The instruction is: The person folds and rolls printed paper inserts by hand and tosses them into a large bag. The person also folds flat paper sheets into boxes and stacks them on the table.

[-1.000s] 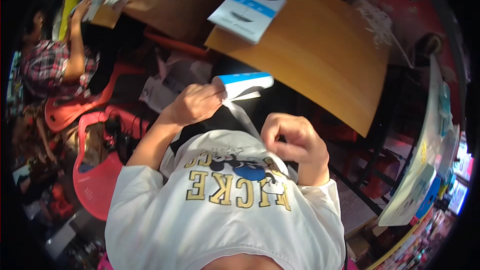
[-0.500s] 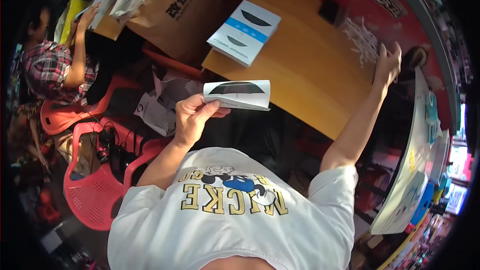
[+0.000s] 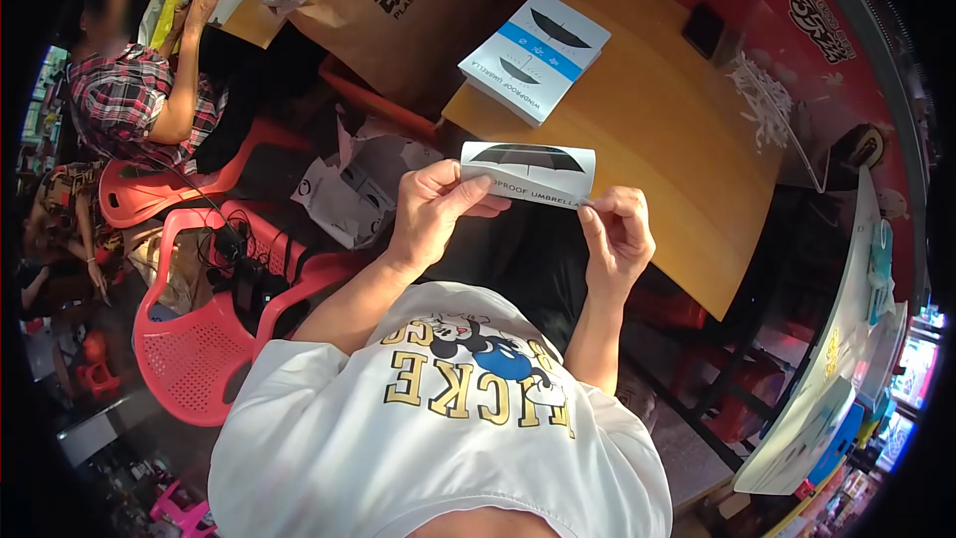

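A curled printed umbrella sheet (image 3: 533, 171), white with a dark umbrella picture, is held in front of my shirt, near the table's front edge. My left hand (image 3: 445, 207) pinches its left end between thumb and fingers. At its lower right corner, my right hand (image 3: 614, 231) has thumb and index finger pressed together on the edge. On the wooden table (image 3: 647, 130) beyond lies a stack of similar umbrella sheets (image 3: 538, 55) with a blue band.
White paper strips (image 3: 762, 105) and a dark phone-like object (image 3: 704, 30) lie at the table's far right. A large brown paper bag (image 3: 398, 30) stands behind. Red chairs (image 3: 194, 364) are on the left, where another person (image 3: 139, 100) sits. A white board (image 3: 817, 389) is at right.
My right hand has come back from the strips at the table's far right to the sheet's right corner. My left hand keeps its hold on the sheet, now with the umbrella picture showing.
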The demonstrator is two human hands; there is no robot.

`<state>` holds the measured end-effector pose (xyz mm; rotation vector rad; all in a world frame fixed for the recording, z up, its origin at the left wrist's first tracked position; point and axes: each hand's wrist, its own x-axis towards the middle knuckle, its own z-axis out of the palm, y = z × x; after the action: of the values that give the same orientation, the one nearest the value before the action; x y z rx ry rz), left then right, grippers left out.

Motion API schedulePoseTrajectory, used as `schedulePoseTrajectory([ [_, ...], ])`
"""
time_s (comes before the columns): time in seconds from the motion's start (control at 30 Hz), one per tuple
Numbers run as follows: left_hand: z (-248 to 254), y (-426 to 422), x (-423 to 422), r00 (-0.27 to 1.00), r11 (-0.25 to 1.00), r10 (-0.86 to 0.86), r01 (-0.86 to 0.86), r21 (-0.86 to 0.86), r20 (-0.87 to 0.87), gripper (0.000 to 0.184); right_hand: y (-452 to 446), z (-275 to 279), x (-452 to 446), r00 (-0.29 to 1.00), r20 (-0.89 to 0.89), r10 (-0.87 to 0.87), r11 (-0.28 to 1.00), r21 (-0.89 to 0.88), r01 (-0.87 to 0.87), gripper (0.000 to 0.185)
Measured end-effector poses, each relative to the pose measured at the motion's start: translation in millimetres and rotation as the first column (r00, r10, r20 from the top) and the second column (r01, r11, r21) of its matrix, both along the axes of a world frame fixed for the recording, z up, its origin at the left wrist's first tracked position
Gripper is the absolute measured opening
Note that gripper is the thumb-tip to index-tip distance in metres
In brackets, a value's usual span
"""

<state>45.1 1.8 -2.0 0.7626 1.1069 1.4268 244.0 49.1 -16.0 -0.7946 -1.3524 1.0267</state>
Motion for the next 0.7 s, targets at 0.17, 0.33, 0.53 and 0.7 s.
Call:
schedulePoseTrajectory([
  [0.17,2,-6,-2,0.999,0.999,-0.019,0.021,-0.035,0.041,0.017,3,3,-2,0.999,0.042,0.026,0.998,0.047,-0.028,0.012],
  [0.33,0,-10,2,1.0,1.0,-0.014,0.014,-0.01,-0.014,0.016,-6,0,-3,0.973,-0.216,0.078,0.976,-0.18,-0.119,0.006],
  [0.53,0,-12,7,1.0,1.0,0.016,-0.016,0.025,-0.012,0.015,-8,2,-8,0.971,-0.235,-0.031,0.973,-0.228,-0.024,0.008],
  [0.7,-3,-10,6,0.999,0.999,0.028,-0.027,0.017,-0.028,0.016,-2,-4,-7,0.939,-0.343,-0.01,0.956,-0.28,-0.092,0.01],
])
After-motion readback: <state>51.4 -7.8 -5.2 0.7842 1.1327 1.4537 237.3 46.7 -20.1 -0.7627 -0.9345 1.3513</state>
